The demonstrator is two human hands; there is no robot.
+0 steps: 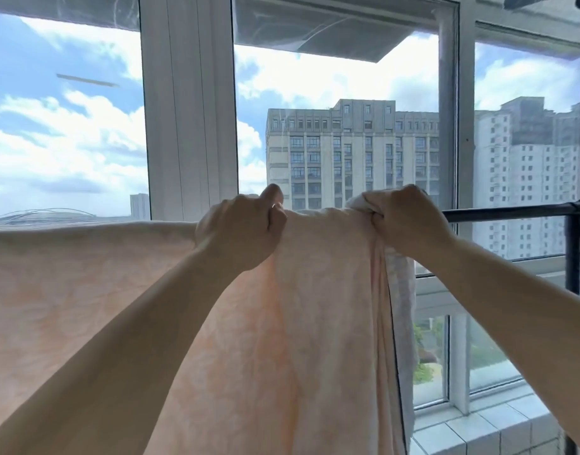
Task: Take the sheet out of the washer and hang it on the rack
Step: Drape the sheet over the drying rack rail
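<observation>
Both hands' fingers clench sheet (314,290) over rack (511,212) (black bar) | window (187,126) behind

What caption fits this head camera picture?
Both hands, left hand and right hand, grip a peach sheet draped over the black rack bar by a window.

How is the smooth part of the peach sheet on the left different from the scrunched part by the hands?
The left part of the peach cotton sheet lies spread flat and wide over the black metal rack bar; the right part is bunched into folds. Nothing touches the left part, while the left hand and right hand grip the bunched part. Both hang from the same bar.
</observation>
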